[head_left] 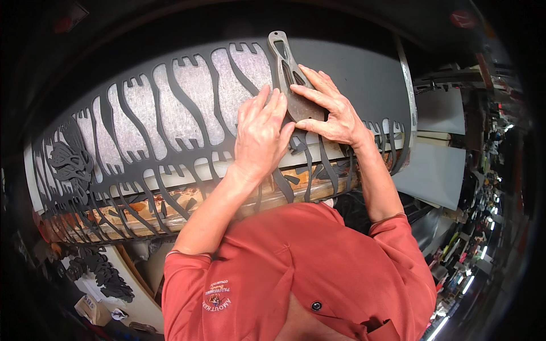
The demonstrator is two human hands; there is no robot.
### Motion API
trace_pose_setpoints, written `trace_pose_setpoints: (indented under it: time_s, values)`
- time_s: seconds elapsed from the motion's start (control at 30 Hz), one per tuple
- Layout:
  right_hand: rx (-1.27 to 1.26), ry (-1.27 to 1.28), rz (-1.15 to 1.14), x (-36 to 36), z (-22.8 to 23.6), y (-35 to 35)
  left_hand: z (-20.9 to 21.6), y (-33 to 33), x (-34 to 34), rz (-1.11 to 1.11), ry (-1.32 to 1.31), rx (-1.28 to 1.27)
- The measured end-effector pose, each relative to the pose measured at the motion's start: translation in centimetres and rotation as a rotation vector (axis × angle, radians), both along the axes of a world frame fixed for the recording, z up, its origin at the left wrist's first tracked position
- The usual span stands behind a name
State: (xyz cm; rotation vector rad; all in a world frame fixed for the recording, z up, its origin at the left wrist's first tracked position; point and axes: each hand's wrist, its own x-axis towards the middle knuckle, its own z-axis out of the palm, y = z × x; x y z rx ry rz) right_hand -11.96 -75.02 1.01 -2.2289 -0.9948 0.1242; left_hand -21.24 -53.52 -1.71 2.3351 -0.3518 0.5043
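Observation:
A grey metal cutting die [281, 54], long and sole-shaped with cut-out slots, lies on a black sheet [355, 74] beside a row of cut-out openings. My right hand [333, 111] grips the die's near part, its fingers reaching over the right edge and the thumb at the near end. Stretched fingers of my left hand [259, 133] rest on the cut sheet along the die's left side, with the fingertips close to or touching its edge. Both palms hide parts of the die and sheet. Through the openings a pale grey board [196, 85] shows.
Cut black pieces [71, 162] are heaped at the sheet's left end. Leftover black webbing [165, 196] hangs over the table's near edge. More black pieces [105, 273] lie on a lower surface at left. Pale panels [435, 170] and cluttered shelves [483, 227] stand at right.

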Motion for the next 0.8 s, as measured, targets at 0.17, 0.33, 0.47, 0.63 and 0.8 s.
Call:
trace_pose_setpoints:
  time_s: [0.17,0.33,0.47,0.63,0.8]
  values:
    - [0.036,-0.051,-0.019,-0.2,-0.4,-0.1,0.6,0.1,0.0,0.008,-0.016,-0.002]
    - [0.220,-0.258,-0.207,-3.8,-1.2,-0.2,4.0,3.1,-6.0,-0.055,0.071,-0.138]
    - [0.234,-0.287,-0.327,-4.8,-2.0,0.3,3.3,3.4,-14.0,-0.059,0.153,-0.284]
    - [0.263,-0.303,-0.322,-4.3,-2.4,0.2,-1.9,2.1,-15.2,0.058,-0.052,0.091]
    - [0.510,-0.174,-0.459,-4.3,2.1,0.4,-2.0,2.2,-15.2,0.099,-0.112,0.123]
